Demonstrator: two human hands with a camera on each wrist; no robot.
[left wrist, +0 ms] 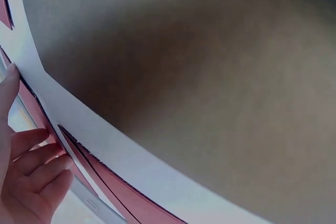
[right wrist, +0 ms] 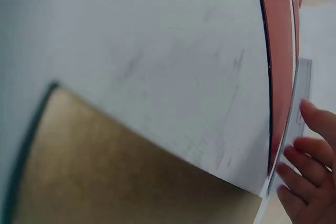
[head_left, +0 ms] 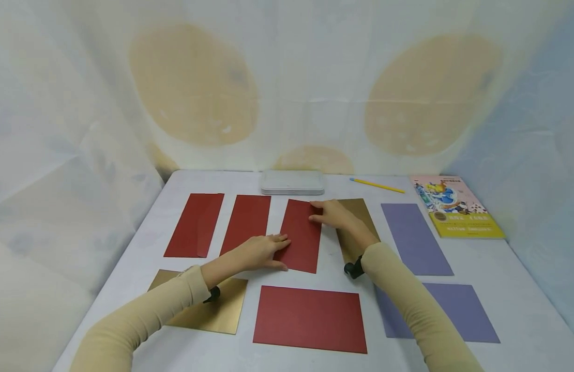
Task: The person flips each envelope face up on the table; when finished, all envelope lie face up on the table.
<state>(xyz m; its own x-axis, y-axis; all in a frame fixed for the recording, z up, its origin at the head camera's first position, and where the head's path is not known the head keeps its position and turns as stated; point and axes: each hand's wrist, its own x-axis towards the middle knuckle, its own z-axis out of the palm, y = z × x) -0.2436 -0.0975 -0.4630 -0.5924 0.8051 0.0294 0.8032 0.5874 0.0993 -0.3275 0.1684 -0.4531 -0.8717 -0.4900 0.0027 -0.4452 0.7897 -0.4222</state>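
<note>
A red envelope [head_left: 302, 237] lies flat near the middle of the table in the head view, between both hands. My left hand [head_left: 261, 252] rests on its left side, fingers stretched over the edge and thumb near the lower corner. At the upper right corner, my right hand [head_left: 334, 214] touches the envelope with its fingertips, thumb apart from the fingers. Neither hand curls round anything. The left wrist view shows the left fingers [left wrist: 39, 153] loosely extended over red paper; the right wrist view shows the right fingers [right wrist: 302, 166] extended beside the red envelope's end.
Two red envelopes [head_left: 194, 225] [head_left: 246, 219] lie left, another red one [head_left: 310, 319] in front. Gold envelopes [head_left: 231, 305] [head_left: 359, 217] sit beneath the forearms. Purple envelopes [head_left: 417, 237] [head_left: 459, 310] lie right. Behind are a white case [head_left: 292, 182], a yellow pencil [head_left: 377, 185] and a book [head_left: 456, 206].
</note>
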